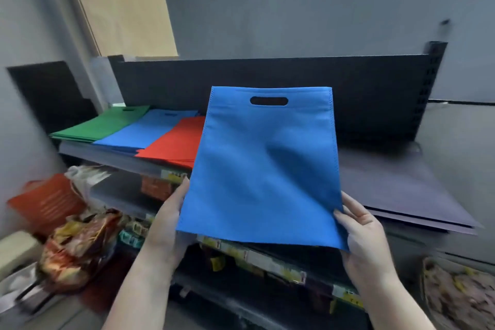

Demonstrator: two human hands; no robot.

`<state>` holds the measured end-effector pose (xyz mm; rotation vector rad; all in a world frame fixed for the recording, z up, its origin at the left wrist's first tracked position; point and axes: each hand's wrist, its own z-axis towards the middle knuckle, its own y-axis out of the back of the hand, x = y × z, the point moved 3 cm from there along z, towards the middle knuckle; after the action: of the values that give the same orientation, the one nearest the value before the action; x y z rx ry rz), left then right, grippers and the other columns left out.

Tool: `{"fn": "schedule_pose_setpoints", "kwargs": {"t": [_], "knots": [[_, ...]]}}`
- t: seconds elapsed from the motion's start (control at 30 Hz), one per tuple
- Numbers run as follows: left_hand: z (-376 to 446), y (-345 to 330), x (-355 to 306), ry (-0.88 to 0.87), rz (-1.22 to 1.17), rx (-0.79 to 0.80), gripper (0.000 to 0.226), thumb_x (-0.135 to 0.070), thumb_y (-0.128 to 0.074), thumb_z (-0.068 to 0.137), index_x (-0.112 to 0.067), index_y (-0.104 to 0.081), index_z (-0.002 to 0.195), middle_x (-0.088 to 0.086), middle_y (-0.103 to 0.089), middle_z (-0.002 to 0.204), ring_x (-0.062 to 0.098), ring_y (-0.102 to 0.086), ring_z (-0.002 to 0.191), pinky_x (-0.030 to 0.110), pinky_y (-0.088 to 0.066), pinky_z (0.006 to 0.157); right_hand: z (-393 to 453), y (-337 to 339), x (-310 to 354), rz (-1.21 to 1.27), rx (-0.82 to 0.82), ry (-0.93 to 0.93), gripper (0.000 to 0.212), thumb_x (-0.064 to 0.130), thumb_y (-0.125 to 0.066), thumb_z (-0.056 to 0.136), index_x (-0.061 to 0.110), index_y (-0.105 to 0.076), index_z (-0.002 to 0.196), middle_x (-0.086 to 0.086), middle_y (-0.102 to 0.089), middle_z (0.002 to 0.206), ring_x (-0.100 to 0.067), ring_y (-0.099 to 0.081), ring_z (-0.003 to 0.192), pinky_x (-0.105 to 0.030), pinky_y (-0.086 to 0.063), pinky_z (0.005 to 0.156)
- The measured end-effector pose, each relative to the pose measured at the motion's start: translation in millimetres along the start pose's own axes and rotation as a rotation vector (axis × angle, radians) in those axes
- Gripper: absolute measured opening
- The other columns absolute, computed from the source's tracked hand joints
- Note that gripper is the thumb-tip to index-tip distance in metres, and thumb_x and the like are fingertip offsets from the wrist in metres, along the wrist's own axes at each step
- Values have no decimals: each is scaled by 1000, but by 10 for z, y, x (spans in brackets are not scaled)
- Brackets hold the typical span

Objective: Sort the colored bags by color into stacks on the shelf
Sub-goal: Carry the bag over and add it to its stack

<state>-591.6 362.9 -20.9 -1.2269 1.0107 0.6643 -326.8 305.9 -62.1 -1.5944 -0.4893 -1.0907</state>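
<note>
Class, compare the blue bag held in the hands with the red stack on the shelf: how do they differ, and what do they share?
The blue bag is a single bag held up in the air by the left hand and right hand; the red stack is several bags lying flat on the shelf. The blue bag's handle slot shows; the red stack's far end is hidden behind it. Both look like the same flat fabric.

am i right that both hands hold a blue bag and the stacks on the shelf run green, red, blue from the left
Not quite. The head view shows the order as green stack, blue stack, then red stack. The rest holds: the left hand and right hand hold a blue bag.
</note>
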Motion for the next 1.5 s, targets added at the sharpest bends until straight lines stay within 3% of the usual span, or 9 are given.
{"fn": "schedule_pose_setpoints", "kwargs": {"t": [0.13,0.47,0.6,0.73,0.83,0.93,1.3,1.43,1.5], "knots": [[-277,756,-234,-128,39,-149,50,-52,-57,82,-23,-64,123,5,-62,128,22,-60,117,29,-55,78,-49,-703,-447,-59,101,-27,44,-9,-41,94,21,-72,100,-5,-74,98,-18,-72,82,-26,-58,62],[-405,2108,-856,-387,45,-432,33,-40,-61,79,-31,-70,109,-4,-69,117,11,-66,104,21,-55,69,-170,-2143,-1368,-95,248,-78,36,0,-46,96,25,-67,113,0,-74,101,-18,-72,85,-27,-57,57],[-242,2474,-1052,-406,61,-520,52,-42,-60,78,-27,-57,127,-9,-67,120,7,-65,105,21,-55,70,-12,-2536,-1572,-130,305,-66,36,3,-46,97,27,-65,116,2,-74,98,-17,-70,64,-30,-55,45],[76,2722,-1273,-428,147,-544,32,-37,-53,88,-32,-63,118,-9,-67,120,11,-63,111,31,-49,85,284,-2933,-1737,-127,318,-32,39,3,-46,97,32,-71,103,7,-73,101,-15,-72,81,-29,-59,57],[398,2905,-1458,-453,171,-538,23,-30,-50,94,-40,-70,100,-12,-70,112,7,-66,102,22,-54,72,561,-3236,-1843,-136,333,8,42,1,-46,97,34,-73,98,7,-73,104,-14,-70,94,-31,-58,77],[772,3101,-1631,-461,194,-561,32,-27,-51,96,-50,-70,83,-23,-71,97,-2,-67,90,14,-53,61,851,-3515,-1891,-152,346,67,47,-3,-45,96,35,-74,93,4,-74,101,-12,-71,90,-27,-59,72],[2155,3748,-1978,-457,434,-504,30,-4,-51,95,-22,-61,118,-10,-74,91,14,-71,87,30,-58,70,1784,-4038,-2085,-393,258,289,45,-7,-50,92,32,-71,97,10,-74,97,-5,-69,89,-15,-53,69],[2613,3932,-2093,-472,626,-446,30,-7,-58,93,-35,-58,103,8,-72,76,44,-66,81,56,-55,76,2020,-4181,-2136,-597,136,408,43,-10,-55,88,30,-68,94,20,-72,82,5,-66,76,-12,-52,70],[2849,4042,-2152,-491,747,-401,25,-8,-60,91,-28,-59,106,0,-72,69,34,-69,73,45,-58,68,2104,-4274,-2174,-712,54,456,41,-10,-59,85,29,-68,92,21,-70,77,6,-64,69,-13,-52,70]]}}
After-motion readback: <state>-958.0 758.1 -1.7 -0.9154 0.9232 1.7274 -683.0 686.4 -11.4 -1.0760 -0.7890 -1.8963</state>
